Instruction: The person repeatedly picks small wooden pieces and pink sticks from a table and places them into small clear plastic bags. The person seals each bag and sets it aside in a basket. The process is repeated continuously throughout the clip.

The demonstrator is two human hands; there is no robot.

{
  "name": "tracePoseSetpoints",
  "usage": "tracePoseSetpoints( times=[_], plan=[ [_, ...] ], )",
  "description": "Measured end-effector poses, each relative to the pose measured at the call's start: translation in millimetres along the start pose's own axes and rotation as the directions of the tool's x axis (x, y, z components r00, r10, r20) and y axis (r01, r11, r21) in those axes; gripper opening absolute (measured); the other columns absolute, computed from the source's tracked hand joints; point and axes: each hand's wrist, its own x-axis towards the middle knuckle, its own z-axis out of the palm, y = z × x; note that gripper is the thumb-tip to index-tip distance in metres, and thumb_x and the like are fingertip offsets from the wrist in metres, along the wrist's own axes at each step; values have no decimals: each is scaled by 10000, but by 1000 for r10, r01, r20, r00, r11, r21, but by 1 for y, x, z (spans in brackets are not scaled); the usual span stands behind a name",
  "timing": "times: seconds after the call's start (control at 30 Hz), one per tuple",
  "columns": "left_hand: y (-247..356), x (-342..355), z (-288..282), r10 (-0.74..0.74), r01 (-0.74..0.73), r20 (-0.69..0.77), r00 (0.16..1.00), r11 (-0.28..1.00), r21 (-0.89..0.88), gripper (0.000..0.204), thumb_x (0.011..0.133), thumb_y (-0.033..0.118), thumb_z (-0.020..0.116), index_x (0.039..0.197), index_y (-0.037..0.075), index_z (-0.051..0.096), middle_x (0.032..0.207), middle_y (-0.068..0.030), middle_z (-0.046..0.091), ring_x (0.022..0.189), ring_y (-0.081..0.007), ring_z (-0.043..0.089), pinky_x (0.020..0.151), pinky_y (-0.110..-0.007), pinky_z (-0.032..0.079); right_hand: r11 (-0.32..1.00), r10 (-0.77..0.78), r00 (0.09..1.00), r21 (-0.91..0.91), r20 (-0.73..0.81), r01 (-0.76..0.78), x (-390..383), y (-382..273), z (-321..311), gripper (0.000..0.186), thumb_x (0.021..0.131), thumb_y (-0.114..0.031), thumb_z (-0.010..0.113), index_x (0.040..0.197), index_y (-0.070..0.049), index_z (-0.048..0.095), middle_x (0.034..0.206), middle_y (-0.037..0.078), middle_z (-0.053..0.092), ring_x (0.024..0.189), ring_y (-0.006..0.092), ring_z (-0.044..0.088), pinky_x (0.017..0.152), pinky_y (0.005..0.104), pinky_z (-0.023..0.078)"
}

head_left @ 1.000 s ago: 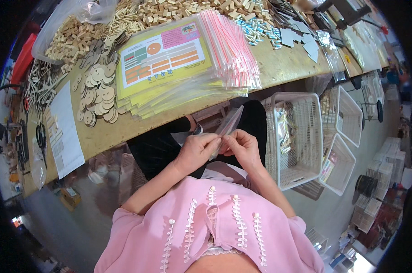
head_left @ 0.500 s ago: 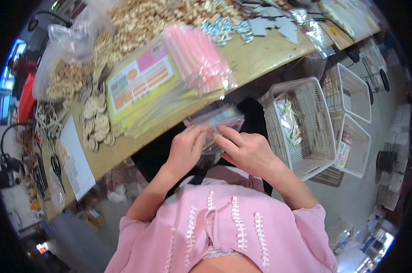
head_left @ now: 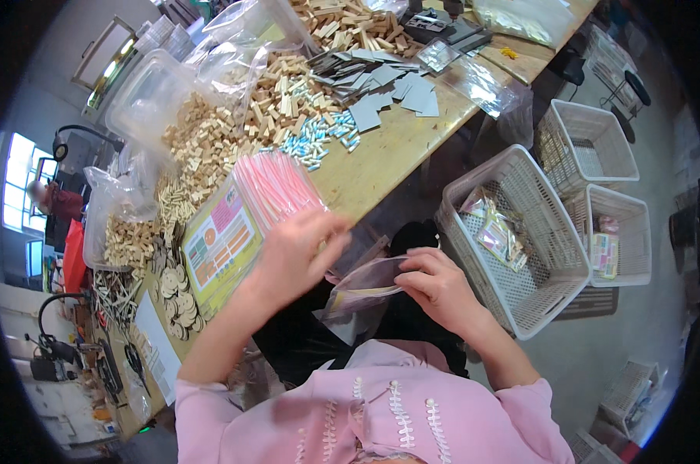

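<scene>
Right hand [head_left: 437, 288] pinching a clear zip bag [head_left: 361, 288] at its upper edge, low in front of the lap, just off the table [head_left: 389, 155] edge. Left hand [head_left: 292, 251] loose, fingers half-curled, off the bag and up by the stack of pink-edged bags [head_left: 276, 189].

Risk: 1-handed hold only, so slippery film could slide free or sag shut.

Versus 0.5 s ago: then 2 hands on the bag, now 1; view swung left.
</scene>
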Motion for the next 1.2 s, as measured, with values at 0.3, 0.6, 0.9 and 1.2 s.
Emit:
tracePoseSetpoints(
  times=[0.3,0.6,0.9,1.2],
  plan=[
    [-79,156,42,116,-70,-65,991,871,486,351,952,263,665,1222,43,625,1194,-188,673,1099,-374,647,916,-446,529,987,42,972,-139,-230,-76,3,-1,-41,213,738,16,752,937,-34,694,1084,142,646,1086,357,620,900,443,535],
    [-59,163,14,28,-15,-233,972,998,58,181,1001,117,592,1094,-2,691,943,-122,748,835,-254,731,743,-343,575,985,58,967,-145,-247,-97,27,26,-53,161,766,9,748,908,6,670,1209,194,628,1202,403,587,998,471,510],
    [23,130,18,333,-334,25,943,942,27,145,933,99,702,1058,31,731,897,-124,730,779,-231,710,676,-324,557,989,42,978,-130,-205,-70,58,44,-69,141,764,7,725,887,28,660,1287,246,605,1264,433,560,1030,478,505],
    [-86,314,27,93,-34,-177,980,950,312,328,944,293,686,1141,31,679,975,-146,750,883,-278,734,786,-400,564,982,147,965,-86,-217,-169,32,62,-71,189,759,23,757,932,6,684,1291,246,602,1241,443,573,1019,492,509]
  ],
)
